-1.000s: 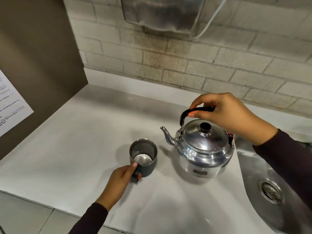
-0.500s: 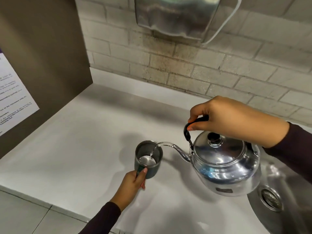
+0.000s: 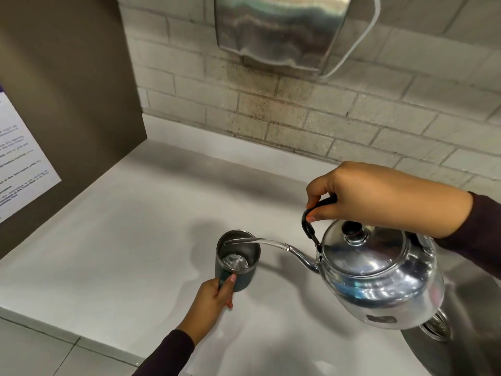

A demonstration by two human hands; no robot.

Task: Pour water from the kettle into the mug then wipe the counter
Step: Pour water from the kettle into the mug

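A dark mug [image 3: 238,260] with a steel inside stands on the white counter [image 3: 113,240]. My left hand [image 3: 211,302] grips its handle from the near side. My right hand [image 3: 385,196] holds the black handle of a shiny steel kettle [image 3: 379,275], which hangs tilted above the counter's right end. A thin stream of water runs from the spout [image 3: 298,252] across the mug's rim, and water shows in the mug's bottom.
A steel sink [image 3: 466,321] with a drain lies at the right, partly under the kettle. A metal hand dryer [image 3: 279,31] with a white cord hangs on the tiled wall. A brown panel with a printed notice [image 3: 21,158] bounds the left side.
My right hand has lifted the kettle off the counter and tipped its spout toward the mug; water now pours in. My left hand keeps hold of the mug's handle.
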